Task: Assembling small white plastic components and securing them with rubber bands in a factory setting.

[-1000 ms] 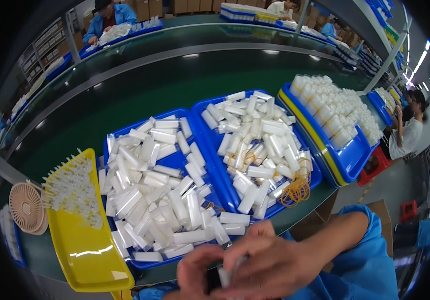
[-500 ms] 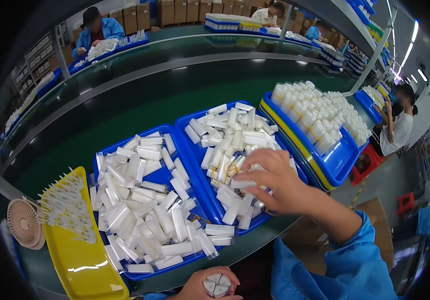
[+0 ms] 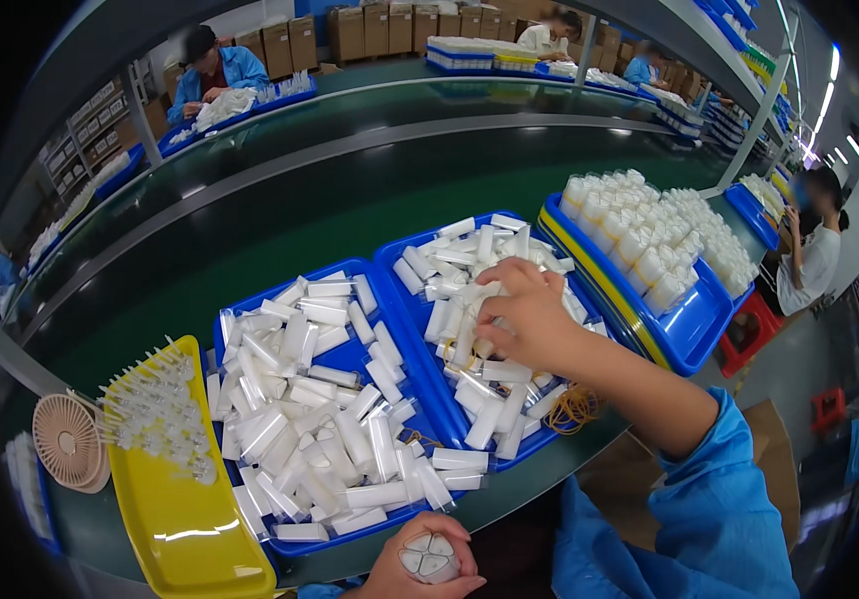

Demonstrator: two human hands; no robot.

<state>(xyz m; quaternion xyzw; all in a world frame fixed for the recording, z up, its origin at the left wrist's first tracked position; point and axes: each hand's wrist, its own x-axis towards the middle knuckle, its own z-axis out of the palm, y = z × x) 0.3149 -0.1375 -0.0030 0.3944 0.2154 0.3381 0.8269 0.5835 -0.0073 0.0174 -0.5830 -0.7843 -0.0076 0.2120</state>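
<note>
My left hand (image 3: 426,561), at the lower edge, is closed around a round bundle of white wedge-shaped pieces (image 3: 429,557), their ends facing up. Over the right blue tray (image 3: 420,399), my right hand (image 3: 529,317) reaches down with thumb and fingers curved and apart. Its fingertips are among loose white pieces (image 3: 484,411) in clear sleeves, and they partly hide what they touch. A tangle of tan rubber bands (image 3: 574,407) lies at that tray's near right edge. The left blue tray (image 3: 350,357) is heaped with similar white pieces.
A yellow tray (image 3: 195,544) with upright clear-and-white parts (image 3: 160,414) lies left, beside a pink fan (image 3: 70,441). Stacked trays (image 3: 684,344) at right carry banded white bundles (image 3: 639,240). A green conveyor (image 3: 280,200) runs behind; co-workers (image 3: 220,70) sit beyond and at right.
My right hand has moved farther into the right tray, away from the rubber bands, which now show more fully. My left hand keeps its bundle. The whole view has shifted slightly.
</note>
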